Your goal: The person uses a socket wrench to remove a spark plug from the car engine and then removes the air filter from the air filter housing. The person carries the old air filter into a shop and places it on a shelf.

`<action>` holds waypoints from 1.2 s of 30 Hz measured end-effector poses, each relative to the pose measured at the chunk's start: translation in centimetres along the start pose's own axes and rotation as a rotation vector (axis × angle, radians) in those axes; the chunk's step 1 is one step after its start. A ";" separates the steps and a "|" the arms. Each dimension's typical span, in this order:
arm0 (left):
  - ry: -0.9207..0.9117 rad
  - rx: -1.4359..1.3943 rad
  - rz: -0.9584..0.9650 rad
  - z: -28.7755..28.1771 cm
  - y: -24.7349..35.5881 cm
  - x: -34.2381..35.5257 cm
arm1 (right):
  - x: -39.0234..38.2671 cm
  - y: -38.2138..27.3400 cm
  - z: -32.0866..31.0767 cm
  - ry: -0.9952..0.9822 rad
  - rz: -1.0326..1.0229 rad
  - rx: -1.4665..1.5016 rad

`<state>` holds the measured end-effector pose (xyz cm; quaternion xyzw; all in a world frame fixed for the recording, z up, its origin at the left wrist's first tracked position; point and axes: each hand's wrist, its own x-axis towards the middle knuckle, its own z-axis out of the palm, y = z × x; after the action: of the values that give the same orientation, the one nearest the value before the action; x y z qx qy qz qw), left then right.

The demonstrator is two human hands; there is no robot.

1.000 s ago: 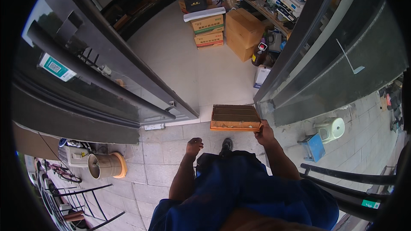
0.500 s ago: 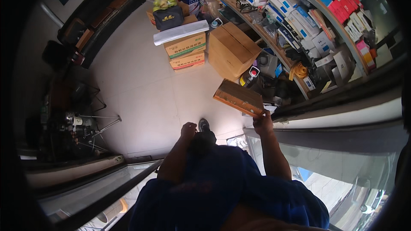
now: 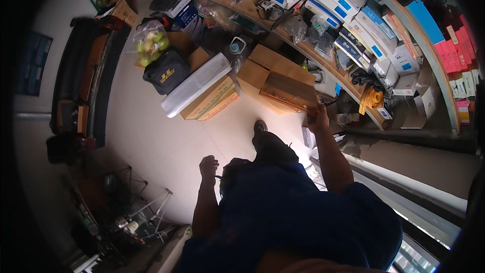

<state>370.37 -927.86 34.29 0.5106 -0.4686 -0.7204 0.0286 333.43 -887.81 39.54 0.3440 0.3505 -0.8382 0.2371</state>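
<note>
My right hand (image 3: pixel 317 118) grips one end of a flat, worn brown box-like piece (image 3: pixel 288 92), dark on its upper face with an orange-brown edge. I cannot make out whether it is wood or card. It is held out in front of me and overlaps the large cardboard box (image 3: pixel 255 73) behind it in this view. My left hand (image 3: pixel 208 165) hangs beside my body with its fingers curled in, nothing visible in them. A dark strap end shows near that wrist.
Stacked cartons (image 3: pixel 214 100) carry a long white package (image 3: pixel 197 85), beside a black bag (image 3: pixel 169 72) and bagged green fruit (image 3: pixel 153 48). At right stands a shelf (image 3: pixel 323 53) crowded with small boxes. A dark bench (image 3: pixel 96 86) and a metal-legged stand (image 3: pixel 159 210) are at left.
I have stepped forward and turned, so the cartons and shelf sit nearer. The brown piece in my right hand now overlaps the large box. My left hand has swung out to the left.
</note>
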 end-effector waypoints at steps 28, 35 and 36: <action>-0.454 0.795 0.209 10.4 18.5 30.2 | 17.3 7.0 7.9 0.456 -0.166 -0.855; -0.563 0.295 0.463 25.1 24.7 34.5 | 20.6 4.7 2.3 0.662 -0.490 -0.870; -0.597 0.245 0.537 28.2 26.3 35.6 | 21.1 4.4 0.5 0.671 -0.574 -0.865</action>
<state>320.39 -942.81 28.68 0.1384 -0.6550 -0.7426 0.0175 322.30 -894.29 22.22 0.3534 0.7928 -0.4965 -0.0029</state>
